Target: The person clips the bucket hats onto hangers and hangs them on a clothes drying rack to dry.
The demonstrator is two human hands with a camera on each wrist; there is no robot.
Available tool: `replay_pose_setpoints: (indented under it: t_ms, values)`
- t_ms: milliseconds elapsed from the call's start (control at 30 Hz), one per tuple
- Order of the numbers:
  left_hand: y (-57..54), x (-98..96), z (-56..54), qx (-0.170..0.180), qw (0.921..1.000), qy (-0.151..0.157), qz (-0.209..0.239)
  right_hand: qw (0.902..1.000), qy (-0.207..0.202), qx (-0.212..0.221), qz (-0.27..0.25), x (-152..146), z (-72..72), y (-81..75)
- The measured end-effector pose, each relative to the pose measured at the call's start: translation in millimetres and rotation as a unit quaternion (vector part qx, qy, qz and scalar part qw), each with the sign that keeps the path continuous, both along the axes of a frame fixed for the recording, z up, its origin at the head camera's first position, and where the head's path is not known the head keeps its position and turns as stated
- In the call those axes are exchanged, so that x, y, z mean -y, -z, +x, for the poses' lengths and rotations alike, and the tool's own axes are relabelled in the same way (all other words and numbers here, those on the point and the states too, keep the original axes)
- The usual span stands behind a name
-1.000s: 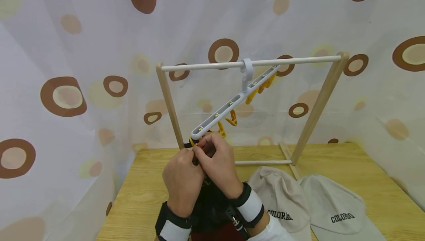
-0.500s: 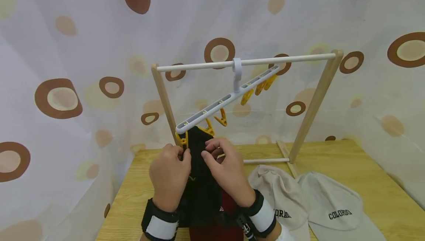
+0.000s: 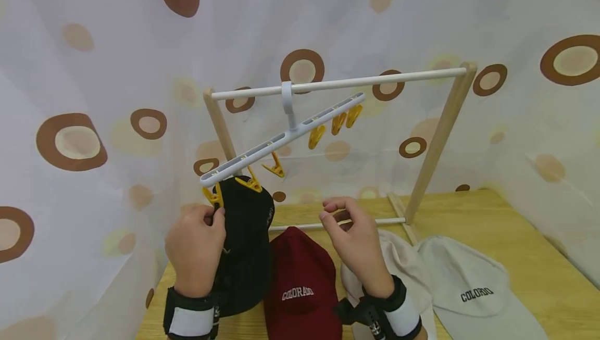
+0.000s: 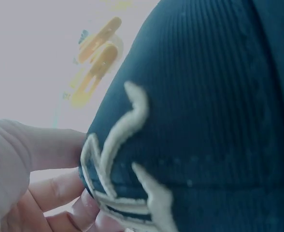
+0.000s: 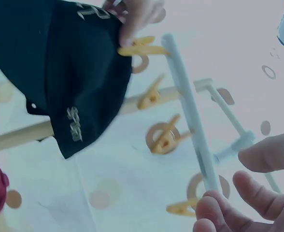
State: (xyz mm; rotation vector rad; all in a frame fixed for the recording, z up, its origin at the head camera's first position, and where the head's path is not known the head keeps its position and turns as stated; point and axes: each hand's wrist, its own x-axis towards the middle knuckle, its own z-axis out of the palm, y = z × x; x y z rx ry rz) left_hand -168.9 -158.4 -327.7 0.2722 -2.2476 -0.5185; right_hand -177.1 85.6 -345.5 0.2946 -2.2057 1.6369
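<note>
In the head view my left hand point(image 3: 194, 249) pinches the edge of a black baseball cap point(image 3: 248, 256) just under a yellow clip point(image 3: 213, 194). That clip hangs from the near end of a white clip hanger point(image 3: 292, 133). Seen from the left wrist, thumb and fingers grip the cap point(image 4: 209, 111) beside its pale raised embroidery point(image 4: 127, 130). The right wrist view has the end clip point(image 5: 144, 50) overlapping the cap's edge at the left fingertips. My right hand point(image 3: 358, 241) is off the cap, fingers loosely bent and holding nothing.
The hanger hooks over the white bar point(image 3: 375, 79) of a wooden rack. Several other yellow clips point(image 3: 316, 137) dangle from it. A dark red cap point(image 3: 300, 272) lies in the middle of the wooden table point(image 3: 515, 241), with two beige caps point(image 3: 475, 288) to its right.
My right hand has come away from the left hand and moved right. The left hand, black cap and hanger have shifted left, the hook sliding along the bar; the red cap now shows.
</note>
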Motion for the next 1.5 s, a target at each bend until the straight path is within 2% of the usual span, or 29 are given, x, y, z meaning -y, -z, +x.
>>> replay_pose_setpoints:
  t_ms: [167,433,700,833,933,1067,1233,1500]
  values:
    - [4.8,8.2,-3.2,-0.003,0.9998,-0.016,0.012,0.9998,0.014,0.012,0.012,-14.0,7.1,2.7]
    - [13.3,12.5,-6.7,0.023,0.9987,-0.028,0.035,0.9987,0.035,0.032,0.020,-28.8,15.3,5.9]
    - [24.7,16.3,-9.2,0.050,0.9975,-0.033,0.038,0.9981,0.049,0.016,0.033,-42.4,20.2,1.8]
    - [29.2,20.1,-10.5,0.054,0.9971,-0.039,0.036,0.9982,0.052,0.001,0.029,-49.2,23.9,4.0]
    - [31.7,22.9,-11.5,0.049,0.9973,-0.041,0.037,0.9982,0.054,0.009,0.026,-53.8,27.4,4.0]
    - [34.1,22.0,-13.4,0.045,0.9973,-0.045,0.037,0.9977,0.055,0.030,0.024,-59.4,31.6,2.8]
    - [36.4,17.1,-16.0,0.053,0.9968,-0.045,0.039,0.9969,0.065,0.035,0.026,-65.4,34.4,3.6]
    - [38.0,8.7,-15.9,0.056,0.9961,-0.044,0.052,0.9940,0.100,-0.004,0.042,-81.1,40.0,5.5]
